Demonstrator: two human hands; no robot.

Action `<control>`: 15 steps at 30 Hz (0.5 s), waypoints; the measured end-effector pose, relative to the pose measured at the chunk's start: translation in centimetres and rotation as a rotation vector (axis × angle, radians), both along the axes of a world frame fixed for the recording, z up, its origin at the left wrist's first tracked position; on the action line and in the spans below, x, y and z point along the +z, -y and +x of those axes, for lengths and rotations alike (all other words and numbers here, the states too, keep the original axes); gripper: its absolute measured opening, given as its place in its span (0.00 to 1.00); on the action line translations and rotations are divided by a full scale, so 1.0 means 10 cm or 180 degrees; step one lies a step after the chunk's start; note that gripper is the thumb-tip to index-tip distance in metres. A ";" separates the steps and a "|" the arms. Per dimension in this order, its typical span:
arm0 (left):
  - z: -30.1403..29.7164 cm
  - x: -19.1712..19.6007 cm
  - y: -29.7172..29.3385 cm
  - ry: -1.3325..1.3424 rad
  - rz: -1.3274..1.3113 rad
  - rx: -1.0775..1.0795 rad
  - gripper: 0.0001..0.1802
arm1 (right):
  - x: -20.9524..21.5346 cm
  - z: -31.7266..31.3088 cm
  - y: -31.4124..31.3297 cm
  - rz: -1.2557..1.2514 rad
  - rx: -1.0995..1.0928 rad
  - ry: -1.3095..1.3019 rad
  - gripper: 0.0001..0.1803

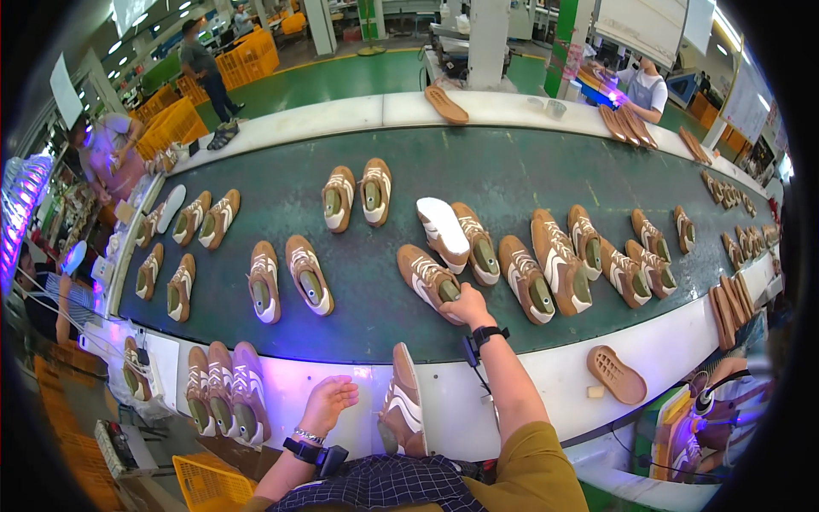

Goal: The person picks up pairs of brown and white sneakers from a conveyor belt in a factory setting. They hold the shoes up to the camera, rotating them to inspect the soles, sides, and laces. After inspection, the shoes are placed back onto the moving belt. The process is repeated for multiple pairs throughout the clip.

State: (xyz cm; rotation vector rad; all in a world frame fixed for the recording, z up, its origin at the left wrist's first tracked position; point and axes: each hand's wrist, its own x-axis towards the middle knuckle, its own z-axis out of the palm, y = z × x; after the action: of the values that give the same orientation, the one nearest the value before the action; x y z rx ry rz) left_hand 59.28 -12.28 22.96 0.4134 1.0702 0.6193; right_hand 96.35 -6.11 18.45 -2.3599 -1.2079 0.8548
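Observation:
My right hand (467, 304) reaches onto the dark green conveyor belt (367, 333) and grips the heel end of a brown and white shoe upper on a last (426, 280). My left hand (328, 403) hangs open over the white ledge in front of me, fingers spread, holding nothing. Just right of it a brown and white shoe (404, 401) stands on its side on the ledge. A white-soled shoe (443, 229) lies sole up just beyond the one I grip.
Several brown shoes lie in pairs across the belt. Three shoes (225, 391) sit on the ledge at my left under violet light. A tan outsole (617, 374) lies on the ledge at right. Other people work at the far side and the left end. A yellow crate (205, 482) stands below.

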 end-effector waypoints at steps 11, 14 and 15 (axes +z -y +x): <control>0.60 0.39 -0.27 0.0290 0.0842 -0.0190 0.32 | 0.68 -0.60 0.45 0.1059 0.0030 -0.3819 0.26; 0.80 0.50 -0.29 0.0848 0.0986 -0.0054 0.42 | 0.97 -0.95 0.64 0.1288 0.0797 -0.3773 0.29; 0.83 0.53 -0.29 0.1029 0.1051 0.0039 0.44 | 1.06 -1.04 0.68 0.1350 0.1047 -0.4047 0.30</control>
State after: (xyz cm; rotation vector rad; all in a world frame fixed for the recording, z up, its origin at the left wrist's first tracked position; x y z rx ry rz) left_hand 67.53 -9.40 28.24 0.5709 0.6632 0.8467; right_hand 85.91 -12.86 29.09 -0.8847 -0.9918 1.6059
